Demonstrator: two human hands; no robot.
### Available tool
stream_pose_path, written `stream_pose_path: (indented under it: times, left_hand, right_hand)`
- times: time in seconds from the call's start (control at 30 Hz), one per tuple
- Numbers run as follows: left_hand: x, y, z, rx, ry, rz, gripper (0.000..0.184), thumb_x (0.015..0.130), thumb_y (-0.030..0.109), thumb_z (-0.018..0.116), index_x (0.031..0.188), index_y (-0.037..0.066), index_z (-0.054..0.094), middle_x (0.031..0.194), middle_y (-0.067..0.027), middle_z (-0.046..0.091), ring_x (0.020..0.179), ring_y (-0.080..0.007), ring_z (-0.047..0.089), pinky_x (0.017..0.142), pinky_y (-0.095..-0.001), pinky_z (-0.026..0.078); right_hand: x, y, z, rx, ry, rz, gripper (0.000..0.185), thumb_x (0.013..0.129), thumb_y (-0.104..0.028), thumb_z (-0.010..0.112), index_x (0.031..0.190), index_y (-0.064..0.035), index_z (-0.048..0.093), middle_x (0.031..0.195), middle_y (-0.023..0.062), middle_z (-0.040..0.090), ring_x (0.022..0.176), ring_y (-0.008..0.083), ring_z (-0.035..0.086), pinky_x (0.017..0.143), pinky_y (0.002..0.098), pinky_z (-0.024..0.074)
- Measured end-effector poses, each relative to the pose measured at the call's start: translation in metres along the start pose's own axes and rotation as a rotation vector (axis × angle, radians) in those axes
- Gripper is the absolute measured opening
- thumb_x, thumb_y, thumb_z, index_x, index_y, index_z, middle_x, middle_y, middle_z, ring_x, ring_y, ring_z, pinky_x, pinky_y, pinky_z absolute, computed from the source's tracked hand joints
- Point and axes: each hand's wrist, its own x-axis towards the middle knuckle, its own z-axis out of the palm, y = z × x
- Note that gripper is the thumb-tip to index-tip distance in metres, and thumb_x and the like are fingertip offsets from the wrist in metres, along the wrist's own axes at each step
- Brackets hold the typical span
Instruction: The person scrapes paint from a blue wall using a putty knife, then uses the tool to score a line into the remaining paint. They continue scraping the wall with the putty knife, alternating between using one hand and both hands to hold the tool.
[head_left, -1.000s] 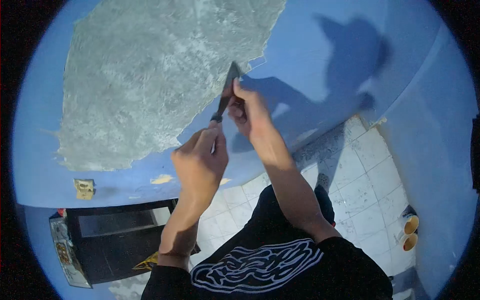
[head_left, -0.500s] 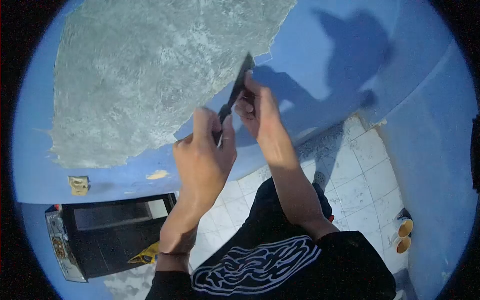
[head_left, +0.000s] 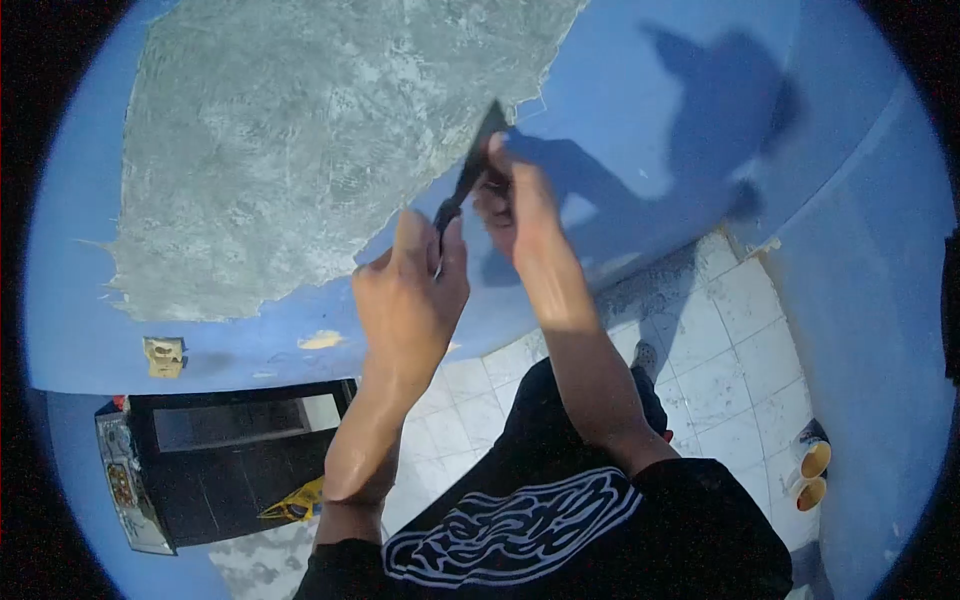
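Note:
A dark scraper (head_left: pixel 477 158) slants in front of the wall, its blade tip near the ragged border between bare grey plaster (head_left: pixel 270 150) and blue paint (head_left: pixel 620 90). My left hand (head_left: pixel 408 295) is closed around its handle. My right hand (head_left: pixel 520 205) grips the blade higher up, with the thumb along it and the other fingers curled, partly in shadow. Whether the blade tip touches the wall, I cannot tell.
A wall socket (head_left: pixel 164 357) sits low on the left, above a dark cabinet (head_left: pixel 230 470) with a yellow item (head_left: pixel 297 500) by it. Two cups (head_left: pixel 812 475) stand on the white floor tiles (head_left: pixel 725 390) at the right. Shadows fall on the wall.
My view has shifted slightly. Both hands keep their grip on the scraper, which stays at nearly the same spot beside the plaster edge.

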Motion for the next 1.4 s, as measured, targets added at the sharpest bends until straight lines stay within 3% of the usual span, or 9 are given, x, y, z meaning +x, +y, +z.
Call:
stream_pose_path:
  times: [0.1,0.17,0.33,0.5,0.77,0.83,0.93,1.23,1.4]
  left_hand:
    - [0.000,0.009,0.009,0.075,0.044,0.089,0.027,0.082,0.010,0.070,0.073,0.008,0.045,0.051,-0.0075,0.051,0.044,-0.0276,0.058,0.042,-0.0355,0.043]
    - [-0.007,0.011,0.018,0.041,0.072,0.163,0.027,0.083,0.010,0.069,0.073,0.008,0.044,0.051,-0.0072,0.051,0.044,-0.0276,0.058,0.041,-0.0357,0.043]
    - [-0.017,-0.002,0.000,0.040,0.003,0.025,0.027,0.086,0.011,0.066,0.074,0.007,0.042,0.053,-0.0083,0.053,0.047,-0.0287,0.060,0.043,-0.0379,0.045]
    - [-0.013,-0.005,0.000,-0.077,-0.167,-0.079,0.010,0.086,0.007,0.064,0.089,0.000,0.058,0.062,-0.0152,0.061,0.054,-0.0327,0.063,0.049,-0.0385,0.047]
    - [-0.005,-0.029,0.014,-0.201,-0.178,-0.054,0.020,0.087,0.003,0.061,0.106,-0.004,0.063,0.068,-0.0196,0.063,0.055,-0.0298,0.064,0.051,-0.0351,0.047]
    - [-0.003,-0.028,0.019,-0.180,-0.148,-0.075,0.026,0.089,0.005,0.061,0.114,-0.003,0.064,0.062,-0.0169,0.060,0.051,-0.0148,0.059,0.049,-0.0285,0.044]
    - [-0.003,-0.016,0.016,-0.116,-0.229,-0.076,0.031,0.088,0.003,0.060,0.119,-0.002,0.062,0.066,-0.0190,0.061,0.053,-0.0279,0.063,0.049,-0.0350,0.046]
    - [-0.013,-0.020,0.015,-0.077,-0.223,-0.050,0.039,0.086,0.002,0.061,0.126,0.003,0.059,0.064,-0.0173,0.059,0.051,-0.0309,0.060,0.048,-0.0370,0.045]
    - [-0.001,-0.005,0.029,-0.038,-0.264,0.035,0.040,0.088,0.002,0.060,0.127,0.006,0.058,0.067,-0.0161,0.062,0.052,-0.0275,0.062,0.050,-0.0360,0.047]
  right_hand:
    - [0.007,-0.009,0.011,-0.054,0.206,-0.013,0.034,0.092,-0.036,0.064,0.074,-0.0087,0.054,0.059,-0.0005,0.047,0.044,0.0079,0.036,0.039,0.0225,0.0266]
    - [0.009,-0.008,-0.005,0.006,0.022,-0.029,0.035,0.090,-0.037,0.066,0.074,-0.0085,0.055,0.060,0.0003,0.049,0.046,0.0102,0.040,0.042,0.0232,0.0302]
    - [0.004,0.012,-0.001,-0.052,0.039,0.022,0.038,0.091,-0.038,0.066,0.070,-0.0079,0.056,0.059,0.0011,0.050,0.046,0.0124,0.043,0.044,0.0259,0.0311]
    - [0.001,0.013,0.001,-0.140,0.034,-0.060,0.037,0.092,-0.037,0.064,0.069,-0.0100,0.055,0.059,0.0014,0.051,0.045,0.0110,0.045,0.042,0.0256,0.0285]
    - [0.016,0.019,-0.006,-0.119,-0.076,-0.185,0.035,0.094,-0.038,0.061,0.074,-0.0089,0.058,0.058,0.0005,0.053,0.039,0.0080,0.040,0.035,0.0232,0.0238]
    - [0.018,0.021,-0.007,-0.121,-0.016,-0.195,0.036,0.094,-0.038,0.061,0.075,-0.0081,0.058,0.058,0.0018,0.054,0.038,0.0084,0.040,0.035,0.0228,0.0232]
    - [0.010,0.009,-0.001,-0.103,0.036,-0.156,0.035,0.094,-0.037,0.062,0.076,-0.0069,0.059,0.060,0.0023,0.055,0.039,0.0087,0.040,0.036,0.0229,0.0247]
    - [0.005,0.007,0.004,-0.072,0.032,-0.039,0.037,0.093,-0.036,0.064,0.071,-0.0067,0.059,0.058,0.0023,0.053,0.042,0.0091,0.042,0.039,0.0247,0.0282]
    - [0.011,-0.012,-0.010,-0.056,0.011,-0.199,0.034,0.092,-0.039,0.063,0.077,-0.0093,0.060,0.060,-0.0001,0.054,0.042,0.0062,0.040,0.039,0.0228,0.0269]
